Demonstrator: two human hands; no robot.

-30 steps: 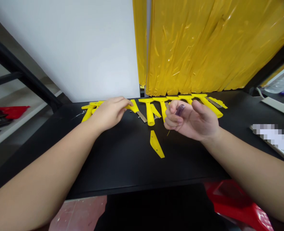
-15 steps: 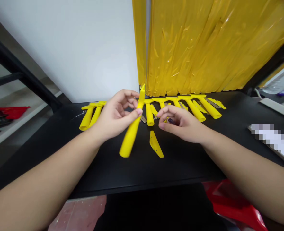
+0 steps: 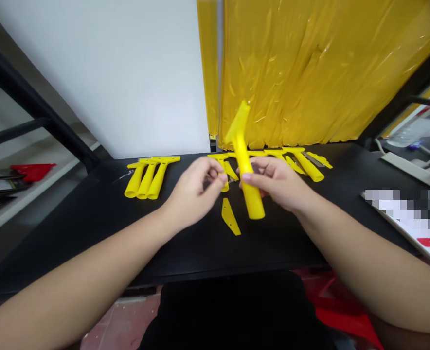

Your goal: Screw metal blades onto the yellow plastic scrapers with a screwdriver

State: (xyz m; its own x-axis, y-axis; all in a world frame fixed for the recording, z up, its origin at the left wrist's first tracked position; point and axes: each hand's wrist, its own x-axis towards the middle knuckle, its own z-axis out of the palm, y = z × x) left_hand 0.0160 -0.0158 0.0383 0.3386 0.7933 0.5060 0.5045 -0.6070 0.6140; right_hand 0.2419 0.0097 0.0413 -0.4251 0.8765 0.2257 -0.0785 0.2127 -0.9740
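Note:
My right hand [image 3: 278, 182] grips a yellow plastic scraper handle [image 3: 249, 189] by its hollow grip, thumb in front, and holds it up at a tilt with its wide head at the top. A small dark thing by the right fingers is mostly hidden. To the left, my left hand [image 3: 200, 189] is closed in a pinch, apart from the held handle; I cannot make out what, if anything, is between its fingertips. Between and below the hands, a flat yellow plate [image 3: 230, 218] with two small holes lies on the black table [image 3: 186, 253].
Three yellow handles [image 3: 156, 181] lie together on the left. More handles [image 3: 310, 167] and small plates line the table's back edge, partly behind my hands. A white panel [image 3: 127, 78] and yellow wrapped sheeting [image 3: 310, 73] stand behind. A white-topped item [image 3: 408, 218] lies at the right edge.
The yellow handle has passed from my left hand to my right and now stands further right. My left hand has let it go and moved right, its fingertips pinched together.

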